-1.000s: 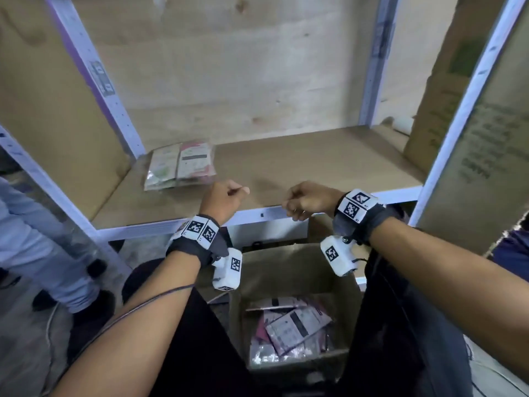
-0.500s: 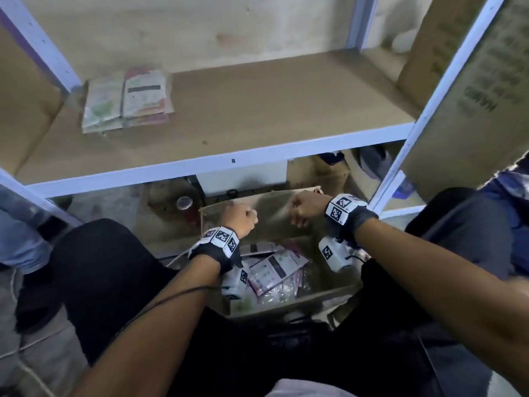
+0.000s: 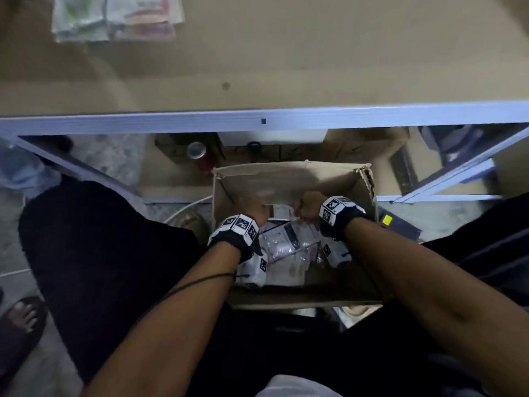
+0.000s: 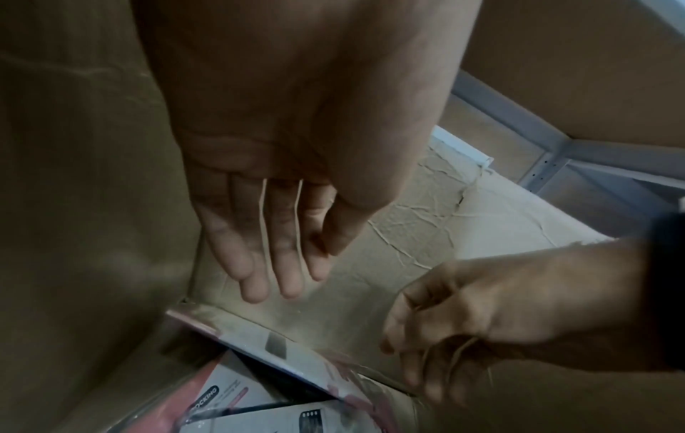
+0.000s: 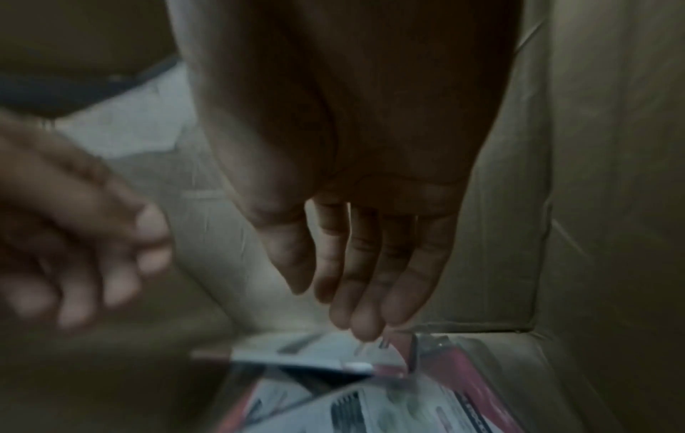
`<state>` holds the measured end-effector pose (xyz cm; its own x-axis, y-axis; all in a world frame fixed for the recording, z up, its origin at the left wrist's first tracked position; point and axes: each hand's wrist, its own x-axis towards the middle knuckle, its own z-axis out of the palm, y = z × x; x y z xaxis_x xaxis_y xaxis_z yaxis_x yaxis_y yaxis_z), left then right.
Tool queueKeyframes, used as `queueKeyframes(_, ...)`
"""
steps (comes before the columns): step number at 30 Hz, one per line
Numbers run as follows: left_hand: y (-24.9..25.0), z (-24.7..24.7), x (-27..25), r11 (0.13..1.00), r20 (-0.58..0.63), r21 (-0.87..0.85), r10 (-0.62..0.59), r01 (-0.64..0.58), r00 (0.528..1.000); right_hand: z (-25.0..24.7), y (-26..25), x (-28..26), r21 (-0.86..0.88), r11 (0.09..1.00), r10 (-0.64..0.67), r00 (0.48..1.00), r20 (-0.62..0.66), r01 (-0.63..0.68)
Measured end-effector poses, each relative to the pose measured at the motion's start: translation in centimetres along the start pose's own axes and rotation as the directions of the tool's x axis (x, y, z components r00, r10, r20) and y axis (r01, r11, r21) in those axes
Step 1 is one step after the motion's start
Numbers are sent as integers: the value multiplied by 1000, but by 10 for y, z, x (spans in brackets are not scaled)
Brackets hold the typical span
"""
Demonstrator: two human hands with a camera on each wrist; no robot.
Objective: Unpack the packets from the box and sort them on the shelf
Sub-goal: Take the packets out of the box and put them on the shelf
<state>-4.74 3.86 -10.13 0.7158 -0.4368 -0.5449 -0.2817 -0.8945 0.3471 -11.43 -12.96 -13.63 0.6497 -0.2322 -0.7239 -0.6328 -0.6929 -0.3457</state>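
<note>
An open cardboard box (image 3: 286, 179) stands between my knees, below the shelf (image 3: 315, 53). Several clear-wrapped pink and white packets (image 3: 289, 245) lie at its bottom. Both hands are down inside the box. My left hand (image 3: 253, 209) hangs over the packets (image 4: 259, 389) with straight fingers (image 4: 285, 281) and holds nothing. My right hand (image 3: 307, 209) points down, and its fingertips (image 5: 365, 325) touch the plastic edge of a packet (image 5: 370, 404) without closing on it. Two packets (image 3: 114, 21) lie on the shelf at the far left.
The shelf's pale front rail (image 3: 257, 121) crosses above the box. Under the shelf stand a red can (image 3: 197, 153) and a white container (image 3: 272, 137). A sandalled foot (image 3: 20, 316) is at the lower left, and a dark device with a yellow sticker (image 3: 398, 224) lies right of the box.
Both hands dropped from the shelf's front edge down into the box, and their fingers uncurled. My head tilted down over the box.
</note>
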Motion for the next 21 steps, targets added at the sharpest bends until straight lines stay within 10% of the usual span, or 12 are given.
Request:
queueKeyframes(11, -18, 15, 17, 981, 79, -72, -175, 180, 981, 41, -11, 45, -465, 849, -288, 957, -11, 251)
queueKeyframes(21, -24, 20, 21, 979, 127, 6, -203, 204, 971, 49, -4, 52, -547, 803, -247, 967, 57, 237)
